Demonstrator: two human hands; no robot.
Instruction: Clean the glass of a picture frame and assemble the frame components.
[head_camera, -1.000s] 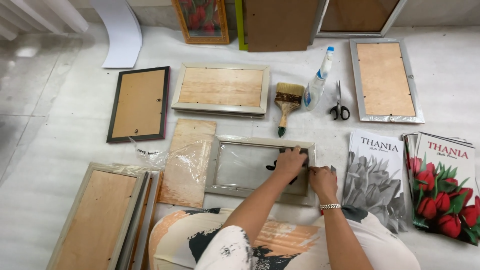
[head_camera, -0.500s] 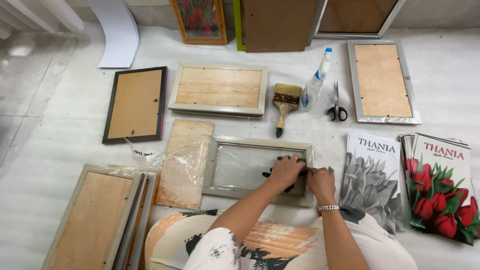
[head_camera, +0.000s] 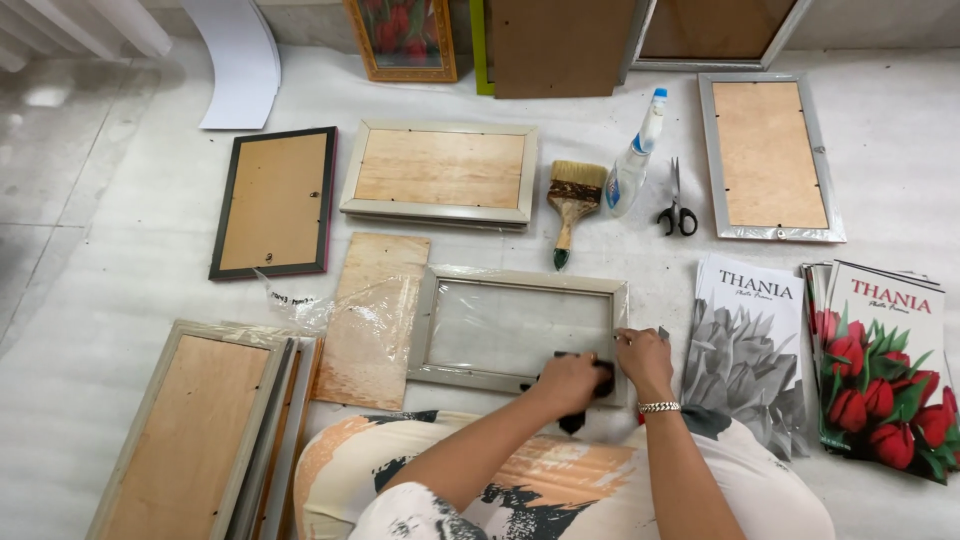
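White floor sheeting lay under the pale wooden picture frame with glass (head_camera: 515, 325), where my left hand (head_camera: 567, 380) closed around a black cloth (head_camera: 600, 378) at its near right corner, while my right hand (head_camera: 642, 360) pressed, fingers bent, holding nothing, to steady it.

Both forearms are bare; no sleeves reach the wrists. The right hand (head_camera: 643, 362), at lower centre-right of the frame, carries a slim metal link bracelet (head_camera: 659, 407) at the wrist. The left hand (head_camera: 570, 381), at lower centre, wears nothing visible. The garment (head_camera: 520, 480) along the bottom edge is white, printed with orange, black and grey brush-like patches.
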